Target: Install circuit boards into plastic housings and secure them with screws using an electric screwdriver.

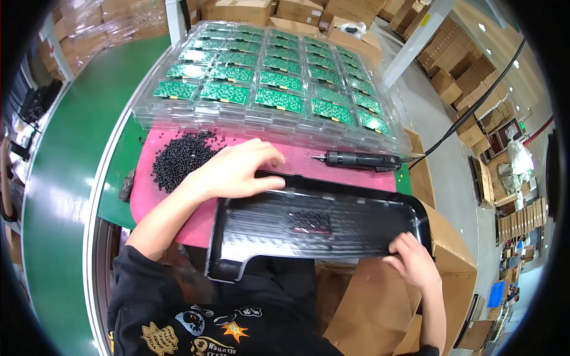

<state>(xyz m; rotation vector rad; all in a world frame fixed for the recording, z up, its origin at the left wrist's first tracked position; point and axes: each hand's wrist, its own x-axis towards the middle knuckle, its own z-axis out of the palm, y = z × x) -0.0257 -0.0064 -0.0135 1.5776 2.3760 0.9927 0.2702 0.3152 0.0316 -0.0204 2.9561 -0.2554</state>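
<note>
A long black plastic cover (356, 219), hollow side up, lies tilted across the front of a pink mat (193, 222) and reaches over its near edge. A small vent grille marks the middle of the cover. My left hand (243, 172) holds the far left rim, thumb over the inside and fingers curved beyond the edge. At the near right corner, my right hand (412, 261) grips the rim between thumb and fingers. Beside my left wrist is a heap of small black screws (181, 157). A black electric screwdriver (362, 160) rests behind the cover, tip pointing left.
Behind the mat stands a stack of clear plastic trays (237, 110) with several green circuit boards (279, 99). A cable (463, 121) runs from the screwdriver up to the right. Open cardboard boxes (454, 246) stand at the near right. A green conveyor surface (56, 219) curves along the left.
</note>
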